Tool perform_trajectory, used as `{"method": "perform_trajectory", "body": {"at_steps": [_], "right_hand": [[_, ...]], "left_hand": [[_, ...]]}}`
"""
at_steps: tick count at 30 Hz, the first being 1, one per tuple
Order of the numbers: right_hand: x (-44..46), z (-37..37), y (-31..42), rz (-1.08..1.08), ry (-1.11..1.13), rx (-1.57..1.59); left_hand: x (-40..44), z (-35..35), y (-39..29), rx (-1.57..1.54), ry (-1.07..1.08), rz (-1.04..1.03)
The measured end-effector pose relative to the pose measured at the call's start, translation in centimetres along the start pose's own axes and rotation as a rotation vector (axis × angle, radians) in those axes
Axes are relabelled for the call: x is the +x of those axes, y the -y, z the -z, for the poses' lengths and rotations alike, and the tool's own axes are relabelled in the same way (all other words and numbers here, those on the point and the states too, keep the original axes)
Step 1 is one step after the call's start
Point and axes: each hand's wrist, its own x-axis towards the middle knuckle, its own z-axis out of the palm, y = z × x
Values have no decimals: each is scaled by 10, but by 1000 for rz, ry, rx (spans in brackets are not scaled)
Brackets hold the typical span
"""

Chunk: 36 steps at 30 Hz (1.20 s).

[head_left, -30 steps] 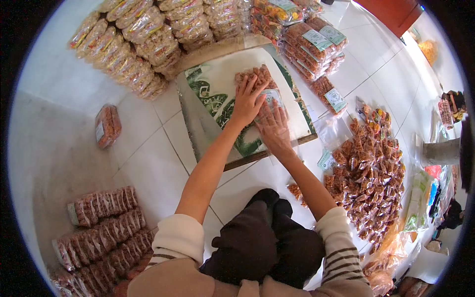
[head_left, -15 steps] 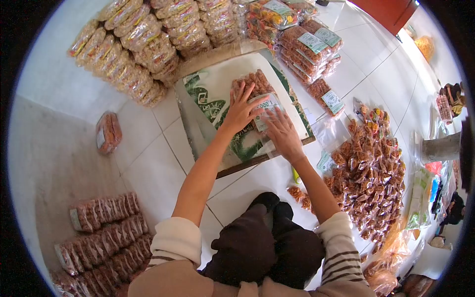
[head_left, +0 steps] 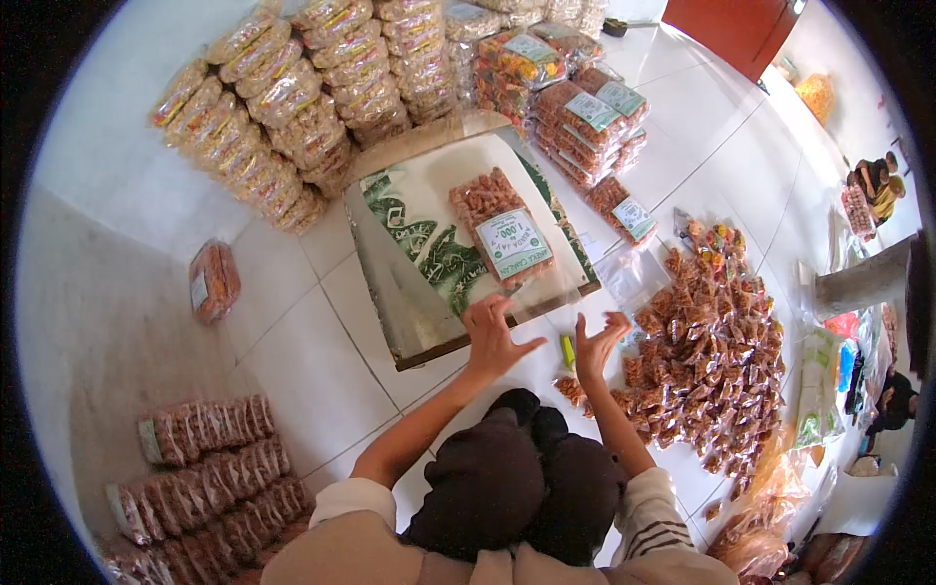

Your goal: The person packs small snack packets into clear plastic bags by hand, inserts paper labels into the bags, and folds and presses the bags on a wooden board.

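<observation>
A clear packet of reddish-brown snacks with a green and white label (head_left: pixel 500 226) lies flat on the low board (head_left: pixel 419 319), which has a green and white printed surface. Just off the board's near edge, my left hand (head_left: pixel 497 338) is raised with thumb and fingers apart, holding nothing. To its right, my right hand (head_left: pixel 598 346) hovers over the floor with its fingers spread, also empty. Neither hand touches the packet. A small yellow-green object (head_left: pixel 568 352) lies on the floor between them.
A large heap of small snack packets (head_left: pixel 697 341) lies right. Labelled packets (head_left: pixel 590 122) are stacked beyond the board, stacked pale packets (head_left: pixel 292 97) stand upper left, and rows of brown packets (head_left: pixel 210 487) lie lower left. One packet (head_left: pixel 214 281) rests by the wall.
Both hands have let go of the packet and drawn back toward my body, off the board. The packet's label now shows in full. The view has shifted slightly.
</observation>
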Motion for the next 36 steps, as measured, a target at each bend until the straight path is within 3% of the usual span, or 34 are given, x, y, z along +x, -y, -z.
{"method": "perform_trajectory", "body": {"at_steps": [2,5,9,11,14,18,20,22,23,24,25,26,29,31,33,34,36], "right_hand": [[29,7,22,-163,-16,-22],[42,6,2,-119,525,-210],[61,18,26,28,336,-324],[79,44,70,67,390,-224],[111,64,111,120,324,-137],[160,88,172,115,275,-26],[186,73,165,110,256,18],[208,60,159,-115,549,353],[205,57,161,-105,550,350],[192,63,175,-154,456,565],[180,71,187,-203,361,778],[166,83,197,-167,457,814],[150,21,124,-40,608,712],[140,31,142,35,605,664],[137,32,150,-181,701,744],[135,17,147,-99,547,718],[139,12,145,-187,565,701]], "left_hand": [[-4,1,-21,22,61,24],[-10,-31,-5,-23,65,165],[10,11,-20,-294,-55,285],[25,31,-5,-206,-138,156],[65,55,8,-568,-223,272],[127,128,-23,-465,-244,150],[150,155,-44,-979,-30,518],[162,157,-44,-1037,-12,595],[166,155,-42,-1092,12,680],[167,156,-42,-1135,2,707],[169,155,-40,-1142,-10,707],[169,151,-34,-1196,-3,714],[167,156,-28,-1221,50,715],[167,161,-27,-1192,94,705],[162,161,-22,-1761,269,569],[155,160,-16,-1759,269,579],[135,156,-4,-1529,-36,524]]}}
